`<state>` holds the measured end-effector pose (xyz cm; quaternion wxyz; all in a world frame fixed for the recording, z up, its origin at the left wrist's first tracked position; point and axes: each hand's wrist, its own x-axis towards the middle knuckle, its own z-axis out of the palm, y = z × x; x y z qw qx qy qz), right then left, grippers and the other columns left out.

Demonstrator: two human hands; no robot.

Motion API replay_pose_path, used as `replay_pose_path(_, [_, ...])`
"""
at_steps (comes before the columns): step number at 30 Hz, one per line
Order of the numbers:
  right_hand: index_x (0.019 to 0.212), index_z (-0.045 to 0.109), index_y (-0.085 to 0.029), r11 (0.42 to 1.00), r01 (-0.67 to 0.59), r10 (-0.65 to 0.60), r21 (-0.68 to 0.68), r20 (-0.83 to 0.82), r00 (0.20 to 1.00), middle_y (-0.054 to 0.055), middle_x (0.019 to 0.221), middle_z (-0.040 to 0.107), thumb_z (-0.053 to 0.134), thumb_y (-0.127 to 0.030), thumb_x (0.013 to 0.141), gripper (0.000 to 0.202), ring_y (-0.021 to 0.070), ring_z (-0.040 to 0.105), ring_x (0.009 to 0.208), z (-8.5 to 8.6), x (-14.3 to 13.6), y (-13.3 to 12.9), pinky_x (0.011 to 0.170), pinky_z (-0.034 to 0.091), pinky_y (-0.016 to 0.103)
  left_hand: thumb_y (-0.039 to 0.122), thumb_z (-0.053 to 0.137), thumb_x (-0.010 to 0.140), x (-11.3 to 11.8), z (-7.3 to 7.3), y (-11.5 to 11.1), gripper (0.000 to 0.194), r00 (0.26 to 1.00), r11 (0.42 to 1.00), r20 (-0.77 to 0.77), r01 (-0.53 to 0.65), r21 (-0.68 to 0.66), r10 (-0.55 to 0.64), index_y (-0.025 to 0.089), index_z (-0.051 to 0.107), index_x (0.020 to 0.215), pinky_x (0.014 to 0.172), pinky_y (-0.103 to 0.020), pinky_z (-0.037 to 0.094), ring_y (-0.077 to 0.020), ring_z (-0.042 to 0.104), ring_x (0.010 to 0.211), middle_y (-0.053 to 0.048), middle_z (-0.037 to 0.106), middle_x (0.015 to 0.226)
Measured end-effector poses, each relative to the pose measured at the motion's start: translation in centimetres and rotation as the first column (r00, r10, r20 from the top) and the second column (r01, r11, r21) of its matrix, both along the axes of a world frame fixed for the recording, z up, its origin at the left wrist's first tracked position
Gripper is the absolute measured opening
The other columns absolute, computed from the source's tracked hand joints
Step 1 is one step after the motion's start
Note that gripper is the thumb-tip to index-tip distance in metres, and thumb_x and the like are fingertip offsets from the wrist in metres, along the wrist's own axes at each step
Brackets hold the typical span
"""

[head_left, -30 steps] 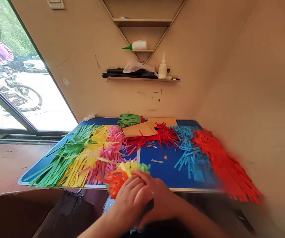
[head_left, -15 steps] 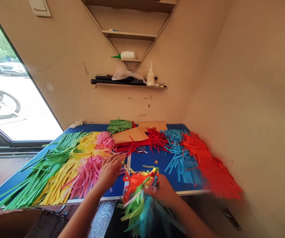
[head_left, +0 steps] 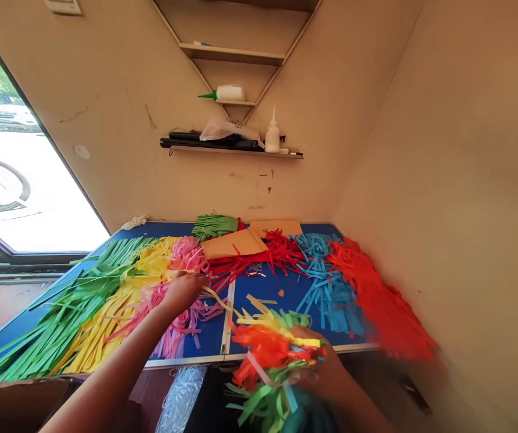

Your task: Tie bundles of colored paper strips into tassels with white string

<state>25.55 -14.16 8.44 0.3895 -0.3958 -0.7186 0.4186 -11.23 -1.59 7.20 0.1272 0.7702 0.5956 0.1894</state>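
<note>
My right hand (head_left: 315, 358) is closed around a bundle of multicoloured paper fringe (head_left: 268, 355) with red, yellow, green and blue strips, at the table's front edge. My left hand (head_left: 185, 291) rests over the pink fringe (head_left: 187, 254) left of centre. A pale yellow strip (head_left: 223, 302) runs from near its fingertips toward the bundle; its fingers point right and are partly hidden. Yellow fringe (head_left: 101, 322) and green fringe (head_left: 47, 325) lie further left. Blue fringe (head_left: 331, 294) and red fringe (head_left: 385, 307) lie on the right.
The blue table (head_left: 263, 300) also bears orange envelopes (head_left: 236, 243), red strips (head_left: 281, 249) and a green fringe stack (head_left: 216, 225). Above it, a wall shelf (head_left: 236, 150) holds a glue bottle (head_left: 272, 137). A box edge (head_left: 20, 385) shows at lower left.
My left hand has moved left and its fingers have drawn together. My right hand and the bundle have shifted right and slightly down, with yellow strips now spread above the bundle.
</note>
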Motion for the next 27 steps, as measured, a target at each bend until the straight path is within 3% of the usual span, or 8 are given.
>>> replay_pose_path(5, [0.110, 0.069, -0.022, 0.998, 0.023, -0.015, 0.066, -0.109, 0.994, 0.013, 0.115, 0.069, 0.074, -0.060, 0.067, 0.058, 0.0338, 0.064, 0.108, -0.7, 0.2, 0.2, 0.097, 0.050, 0.049, 0.060, 0.056, 0.079, -1.7, 0.5, -0.6, 0.047, 0.955, 0.989, 0.261, -0.131, -0.061, 0.143, 0.019, 0.073, 0.095, 0.079, -0.038, 0.052, -0.0248, 0.069, 0.082, -0.008, 0.076, 0.088])
replay_pose_path(10, [0.085, 0.076, -0.022, 0.991, 0.100, -0.103, -0.089, -0.035, 0.994, 0.013, 0.092, 0.074, 0.073, -0.061, 0.064, 0.044, 0.0381, 0.067, 0.099, -0.9, 2.4, 0.3, 0.088, 0.055, 0.053, 0.075, 0.058, 0.067, -3.7, 1.8, -2.0, 0.068, 0.833, 0.967, 0.494, -0.245, -0.072, 0.248, 0.016, 0.074, 0.097, 0.072, -0.034, 0.054, -0.0235, 0.068, 0.080, -0.008, 0.076, 0.090])
replay_pose_path(13, [0.066, 0.073, -0.023, 0.993, 0.062, -0.062, -0.102, 0.008, 0.998, 0.012, 0.073, 0.071, 0.073, -0.058, 0.065, 0.035, 0.0363, 0.069, 0.083, -0.3, 4.3, 0.3, 0.084, 0.056, 0.054, 0.081, 0.056, 0.064, -5.7, 2.4, -3.0, 0.079, 0.799, 0.952, 0.527, -0.300, -0.068, 0.289, 0.012, 0.072, 0.100, 0.073, -0.035, 0.056, -0.0217, 0.068, 0.076, -0.012, 0.076, 0.090])
replay_pose_path(17, [0.071, 0.075, -0.023, 0.982, 0.069, -0.072, -0.173, -0.010, 0.997, 0.011, 0.068, 0.070, 0.075, -0.053, 0.065, 0.031, 0.0351, 0.068, 0.077, -0.8, 5.2, 0.2, 0.080, 0.057, 0.052, 0.079, 0.048, 0.072, -6.9, 2.2, -4.1, 0.077, 0.840, 0.943, 0.449, -0.333, -0.018, 0.305, 0.012, 0.070, 0.104, 0.078, -0.039, 0.056, -0.0245, 0.070, 0.079, -0.014, 0.076, 0.091])
replay_pose_path(19, [0.079, 0.077, -0.023, 0.978, 0.090, -0.095, -0.187, -0.019, 0.995, 0.012, 0.075, 0.072, 0.077, -0.053, 0.064, 0.034, 0.0362, 0.069, 0.083, -1.5, 4.9, 0.0, 0.082, 0.056, 0.053, 0.069, 0.049, 0.078, -5.9, 1.8, -4.5, 0.067, 0.885, 0.944, 0.359, -0.329, 0.036, 0.295, 0.013, 0.068, 0.111, 0.085, -0.047, 0.054, -0.0296, 0.069, 0.090, -0.015, 0.075, 0.098])
replay_pose_path(22, [0.094, 0.076, -0.019, 0.977, 0.115, -0.120, -0.181, -0.013, 0.993, 0.014, 0.091, 0.073, 0.079, -0.055, 0.062, 0.048, 0.0377, 0.067, 0.099, -2.5, 4.0, -0.3, 0.090, 0.053, 0.053, 0.045, 0.047, 0.089, -2.0, 1.1, -4.9, 0.049, 0.959, 0.961, 0.193, -0.238, 0.144, 0.208, 0.015, 0.062, 0.124, 0.102, -0.063, 0.039, -0.0383, 0.056, 0.119, -0.021, 0.065, 0.125])
replay_pose_path(24, [0.104, 0.074, -0.017, 0.986, 0.087, -0.090, -0.143, -0.011, 0.996, 0.016, 0.101, 0.072, 0.079, -0.058, 0.063, 0.058, 0.0376, 0.065, 0.106, -2.6, 3.4, -0.4, 0.095, 0.051, 0.053, 0.028, 0.044, 0.091, 1.8, 0.4, -4.7, 0.042, 0.995, 0.982, 0.087, -0.058, 0.177, 0.043, 0.018, 0.060, 0.129, 0.110, -0.063, 0.030, -0.0359, 0.048, 0.130, -0.018, 0.059, 0.136])
replay_pose_path(27, [0.111, 0.071, -0.016, 1.000, -0.003, 0.003, -0.027, -0.032, 0.999, 0.017, 0.108, 0.071, 0.074, -0.062, 0.068, 0.063, 0.0354, 0.064, 0.109, -1.8, 3.0, -0.5, 0.098, 0.049, 0.050, 0.010, 0.045, 0.086, 8.2, -0.9, -3.7, 0.054, 0.951, 0.939, -0.043, 0.309, 0.148, -0.306, 0.031, 0.055, 0.135, 0.114, -0.043, 0.034, -0.0228, 0.046, 0.134, -0.003, 0.056, 0.143])
